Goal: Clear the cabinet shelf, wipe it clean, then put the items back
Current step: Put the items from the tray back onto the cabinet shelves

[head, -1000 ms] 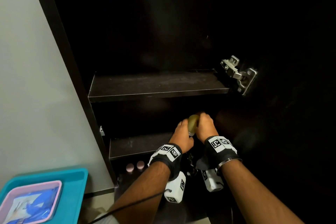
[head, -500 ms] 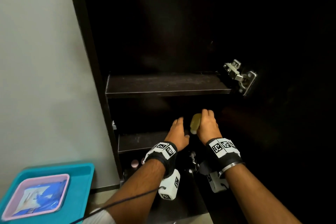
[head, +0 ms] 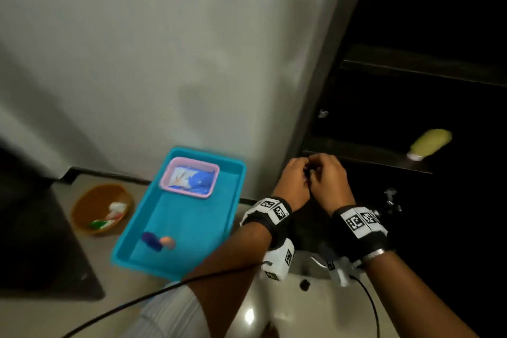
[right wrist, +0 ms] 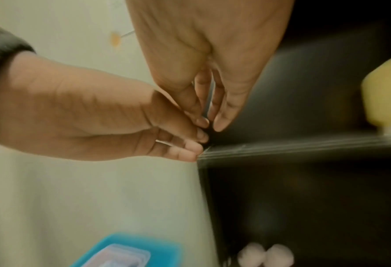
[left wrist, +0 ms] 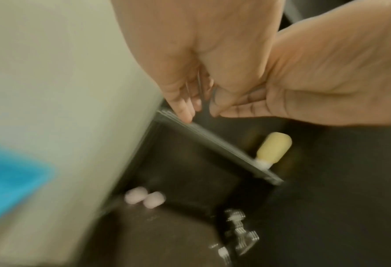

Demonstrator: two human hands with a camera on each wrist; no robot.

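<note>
Hands meet at the shelf (head: 365,158) edge: left hand (head: 295,182) and right hand (head: 330,181) have curled fingers (right wrist: 185,148), maybe pinching something tiny; I cannot tell what. Bottle (head: 430,143) lies to the right of the fingers, so putting back looks begun; next, reach left to the tray (head: 192,228)

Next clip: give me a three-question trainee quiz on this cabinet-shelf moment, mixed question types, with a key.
1. True or false: the yellow bottle lies on its side on the lower cabinet shelf, with neither hand on it.
2. Multiple choice: the pink tub sits
A. inside the blue tray
B. on the lower cabinet shelf
C. in the brown bowl
3. Fill in: the left hand and right hand meet at the ____ end of the lower cabinet shelf's front edge.

Key: 1 true; 2 A; 3 left. What the fingers hold, if anything, is too blurred to tell.
</note>
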